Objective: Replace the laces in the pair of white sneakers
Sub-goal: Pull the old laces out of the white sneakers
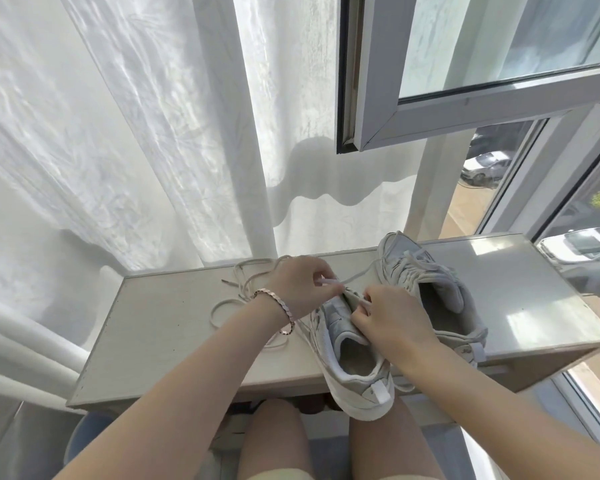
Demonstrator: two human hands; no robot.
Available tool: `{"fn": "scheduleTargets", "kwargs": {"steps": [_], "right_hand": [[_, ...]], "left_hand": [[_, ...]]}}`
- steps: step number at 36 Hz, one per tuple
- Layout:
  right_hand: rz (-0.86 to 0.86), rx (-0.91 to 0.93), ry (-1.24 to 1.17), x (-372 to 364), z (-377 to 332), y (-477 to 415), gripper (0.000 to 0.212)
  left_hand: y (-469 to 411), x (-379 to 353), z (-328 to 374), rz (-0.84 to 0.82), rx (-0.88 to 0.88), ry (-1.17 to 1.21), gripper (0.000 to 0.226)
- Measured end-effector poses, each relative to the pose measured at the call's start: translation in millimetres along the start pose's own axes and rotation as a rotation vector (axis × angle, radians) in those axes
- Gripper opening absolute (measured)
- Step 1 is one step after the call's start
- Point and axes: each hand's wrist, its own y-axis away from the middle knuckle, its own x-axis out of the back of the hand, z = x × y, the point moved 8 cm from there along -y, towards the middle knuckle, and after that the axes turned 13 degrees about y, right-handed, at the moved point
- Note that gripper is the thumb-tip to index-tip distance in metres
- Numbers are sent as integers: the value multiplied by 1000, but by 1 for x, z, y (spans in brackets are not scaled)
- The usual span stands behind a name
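Pinching a white lace [329,282], the left hand [300,289] works over the near sneaker [354,358]. The right hand [392,317] grips its tongue. The second sneaker [437,292] sits just beside.

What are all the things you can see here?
near sneaker: one, white, table's front edge, heel overhanging
far sneaker: one, white, on table, right of near one
held lace: one, white, above near sneaker
loose lace: count unclear, white, table's left
table: one, beige, by window
curtain: one, white, behind table
window: one, white frame, open, upper right
cars: two, pale, outside, right
bracelet: one, rose-gold, left wrist
left hand: one, pinches held lace
right hand: one, pinches held lace
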Motion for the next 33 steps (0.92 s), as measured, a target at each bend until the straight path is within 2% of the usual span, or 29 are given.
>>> {"fn": "scheduleTargets", "kwargs": {"steps": [3, 5, 8, 10, 13, 14, 16, 19, 22, 23, 26, 29, 33], "right_hand": [[3, -9, 31, 1, 1, 1, 35], [3, -20, 46, 2, 3, 2, 35], [37, 3, 76, 7, 1, 5, 24], [44, 15, 92, 9, 1, 7, 16], [36, 21, 91, 7, 1, 10, 14], [32, 23, 84, 6, 1, 10, 14], [19, 25, 70, 4, 1, 10, 15], [3, 18, 67, 1, 4, 10, 16], [18, 17, 86, 1, 4, 10, 14], [21, 18, 96, 1, 3, 10, 13], [18, 30, 127, 2, 1, 11, 12], [15, 44, 152, 3, 1, 11, 16], [0, 47, 165, -1, 1, 10, 19]], "left_hand": [[-4, -7, 10, -83, -64, -250, 19], [-5, 2, 7, 4, -63, -237, 19], [-2, 24, -15, 241, 36, -14, 16], [3, 36, -42, 396, 195, 140, 19], [18, 47, -80, 670, 416, 574, 26], [21, 46, -86, 715, 460, 688, 27], [18, 43, -86, 637, 450, 652, 21], [10, 32, -59, 368, 296, 354, 11], [4, 20, -33, 163, 126, -20, 42], [2, 15, -22, 115, 45, -113, 45], [-5, -8, 1, -52, -127, -283, 31], [-13, -26, 2, -128, -113, -405, 19], [-18, -30, -4, -116, -35, -342, 15]]}}
